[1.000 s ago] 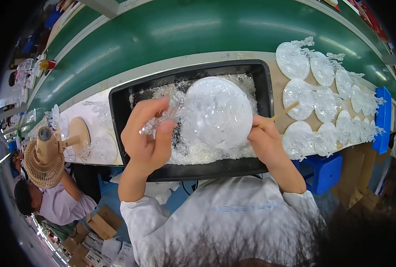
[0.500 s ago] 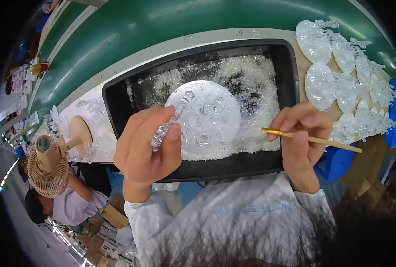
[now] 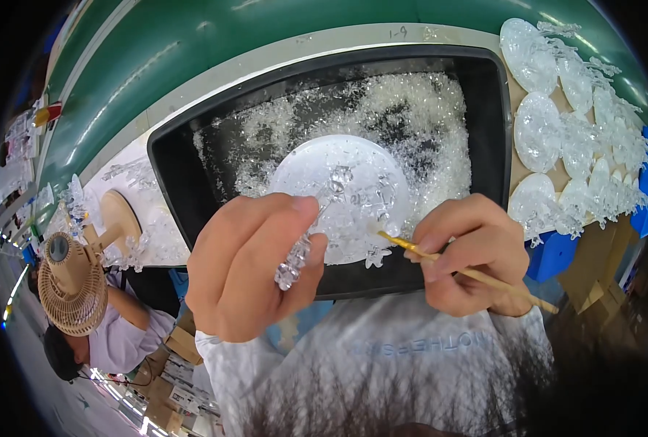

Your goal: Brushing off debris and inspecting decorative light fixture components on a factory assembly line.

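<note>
In my left hand (image 3: pixel 247 266), the fingers are closed round a clear, faceted ornament (image 3: pixel 293 264) that pokes out below the thumb and above the fingertips. My right hand (image 3: pixel 473 255) grips a thin paintbrush (image 3: pixel 509 289) with a wooden handle and gold ferrule. Its pale bristle tip points left, over the right part of a round white disc (image 3: pixel 291 171); contact cannot be made out. Small clear pieces lie on the disc, and one star-like piece (image 3: pixel 376 257) shows at its near edge. The disc rests in a black tray (image 3: pixel 507 131) strewn with clear flakes (image 3: pixel 411 102).
White discs with clear ornaments (image 3: pixel 539 135) stand in rows at the right, beside blue bins (image 3: pixel 553 255). A beige fan (image 3: pixel 69 288) is at the left, near more clear pieces (image 3: pixel 131 175). Another person (image 3: pixel 131 331) sits at the lower left. Green surface (image 3: pixel 265 29) lies beyond the tray.
My right hand has moved left and down, bringing the brush tip over the disc. My left hand, still holding the ornament, has shifted right and nearer to me.
</note>
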`<state>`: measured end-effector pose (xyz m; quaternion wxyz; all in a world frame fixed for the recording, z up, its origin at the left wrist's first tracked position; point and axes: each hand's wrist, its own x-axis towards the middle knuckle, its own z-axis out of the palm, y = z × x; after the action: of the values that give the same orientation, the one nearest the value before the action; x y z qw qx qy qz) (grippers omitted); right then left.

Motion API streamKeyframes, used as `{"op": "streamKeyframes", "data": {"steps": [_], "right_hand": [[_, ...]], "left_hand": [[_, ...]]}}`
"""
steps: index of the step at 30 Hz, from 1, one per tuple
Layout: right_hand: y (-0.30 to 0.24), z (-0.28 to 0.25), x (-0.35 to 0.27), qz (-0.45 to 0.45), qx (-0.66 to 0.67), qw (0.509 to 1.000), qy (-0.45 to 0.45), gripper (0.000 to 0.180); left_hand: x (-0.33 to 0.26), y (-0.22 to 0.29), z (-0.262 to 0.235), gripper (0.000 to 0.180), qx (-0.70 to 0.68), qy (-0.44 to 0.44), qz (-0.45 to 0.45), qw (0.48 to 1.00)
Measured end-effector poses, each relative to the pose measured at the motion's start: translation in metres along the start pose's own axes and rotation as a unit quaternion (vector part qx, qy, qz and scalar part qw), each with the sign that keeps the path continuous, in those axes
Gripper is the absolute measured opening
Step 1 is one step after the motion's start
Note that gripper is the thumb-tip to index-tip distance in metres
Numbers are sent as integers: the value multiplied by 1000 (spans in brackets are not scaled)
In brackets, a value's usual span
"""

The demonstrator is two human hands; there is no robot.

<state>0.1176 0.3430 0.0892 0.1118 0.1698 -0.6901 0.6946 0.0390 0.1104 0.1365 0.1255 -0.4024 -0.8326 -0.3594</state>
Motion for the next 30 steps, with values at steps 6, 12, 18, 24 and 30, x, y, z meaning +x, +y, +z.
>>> {"op": "streamKeyframes", "data": {"steps": [6, 12, 18, 24, 30], "right_hand": [[7, 13, 10, -84, -73, 994, -8, 21], [7, 9, 10, -92, -79, 992, 39, 20], [12, 15, 9, -113, -130, 984, 36, 19], [5, 4, 3, -83, -115, 989, -31, 19], [6, 6, 6, -113, -132, 984, 28, 22]], "left_hand": [[1, 9, -4, 22, 9, -22, -17, 1000], [-1, 7, -4, 30, -10, -13, -15, 1000], [-4, 3, -11, 53, -40, -43, -7, 998], [-1, 5, -11, 49, -37, -43, -11, 998], [-2, 2, -13, 28, -7, -53, 5, 999]]}}
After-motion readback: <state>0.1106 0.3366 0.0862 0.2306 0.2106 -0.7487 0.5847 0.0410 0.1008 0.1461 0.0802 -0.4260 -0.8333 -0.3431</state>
